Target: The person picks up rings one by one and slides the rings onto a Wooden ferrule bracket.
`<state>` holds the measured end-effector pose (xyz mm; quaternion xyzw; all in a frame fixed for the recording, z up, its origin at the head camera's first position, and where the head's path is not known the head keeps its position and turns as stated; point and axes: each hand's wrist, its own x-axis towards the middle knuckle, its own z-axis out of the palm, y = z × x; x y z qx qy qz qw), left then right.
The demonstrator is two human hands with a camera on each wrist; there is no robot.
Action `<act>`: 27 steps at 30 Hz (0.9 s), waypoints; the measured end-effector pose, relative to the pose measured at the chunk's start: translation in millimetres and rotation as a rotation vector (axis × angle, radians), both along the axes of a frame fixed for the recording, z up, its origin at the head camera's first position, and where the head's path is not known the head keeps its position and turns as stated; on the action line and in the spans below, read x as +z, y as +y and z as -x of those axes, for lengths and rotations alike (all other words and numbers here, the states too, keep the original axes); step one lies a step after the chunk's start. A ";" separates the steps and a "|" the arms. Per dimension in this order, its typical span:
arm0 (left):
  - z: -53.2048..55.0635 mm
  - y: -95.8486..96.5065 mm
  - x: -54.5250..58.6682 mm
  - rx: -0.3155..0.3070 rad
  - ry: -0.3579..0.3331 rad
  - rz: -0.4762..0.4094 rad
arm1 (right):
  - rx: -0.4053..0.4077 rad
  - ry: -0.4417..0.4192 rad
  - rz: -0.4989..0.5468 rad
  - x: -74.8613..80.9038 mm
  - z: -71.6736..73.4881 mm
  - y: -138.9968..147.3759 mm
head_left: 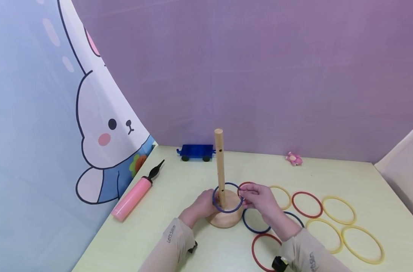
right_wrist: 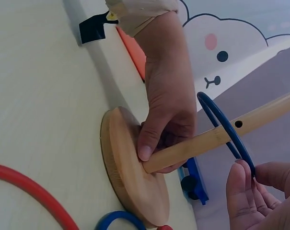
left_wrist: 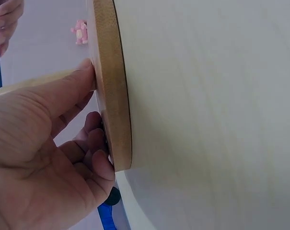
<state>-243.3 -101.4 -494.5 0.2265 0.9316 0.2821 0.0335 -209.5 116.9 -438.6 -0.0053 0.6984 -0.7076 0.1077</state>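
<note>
A wooden ring-toss stand (head_left: 225, 221) has a round base and an upright post (head_left: 220, 162) with small holes. My left hand (head_left: 203, 204) holds the stand low down, its thumb on the base and its fingers curled behind the foot of the post. In the right wrist view, that left hand (right_wrist: 171, 100) sits against the round base (right_wrist: 130, 177). My right hand (head_left: 260, 200) pinches a blue ring (head_left: 228, 212) between thumb and fingers. The blue ring (right_wrist: 239, 143) circles the post, partway along it and above the base.
Several red, blue and yellow rings, such as a yellow ring (head_left: 379, 247) and a red ring (head_left: 307, 217), lie right of the stand. Behind stand a blue toy wagon (head_left: 197, 151) and a small pink toy (head_left: 294, 159). A pink hand pump (head_left: 133, 198) lies left.
</note>
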 end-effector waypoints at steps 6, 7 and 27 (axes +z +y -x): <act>1.9 -0.3 -1.6 0.015 -0.027 -0.007 | -0.003 -0.010 -0.015 -7.2 0.2 -0.9; 2.2 -0.4 -2.2 0.014 -0.025 -0.008 | -0.002 -0.011 -0.017 -8.1 0.3 -1.0; 3.4 -10.2 -1.1 0.004 -0.116 0.005 | 0.004 -0.029 -0.006 -21.5 3.4 1.4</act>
